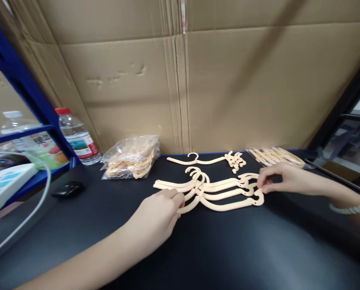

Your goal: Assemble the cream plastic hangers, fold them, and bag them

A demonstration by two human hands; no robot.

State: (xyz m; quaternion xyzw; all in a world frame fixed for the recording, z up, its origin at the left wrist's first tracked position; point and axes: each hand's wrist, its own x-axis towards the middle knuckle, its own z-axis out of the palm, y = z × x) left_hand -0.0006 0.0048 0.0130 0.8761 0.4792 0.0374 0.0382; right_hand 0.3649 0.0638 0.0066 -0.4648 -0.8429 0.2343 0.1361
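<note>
Several cream plastic hangers lie overlapped on the black table, their curved hooks pointing away from me. My left hand [159, 210] is closed round the left arm of the nearest hanger [228, 207]. At that hanger's right end, my right hand [274, 180] pinches a small cream hook piece [260, 197]; whether it is fully joined to the hanger I cannot tell. Similar hook pieces sit at the right ends of the hangers behind [223, 195]. Farther back lie a single hanger [210, 162] and a small heap of loose hook pieces [235, 162].
Clear plastic bags of cream parts stand at the back left [131, 159] and back right [274, 156]. A red-capped water bottle [79, 139], a black mouse [68, 189] and a white cable [47, 189] are on the left. A cardboard wall [122, 84] closes the far side.
</note>
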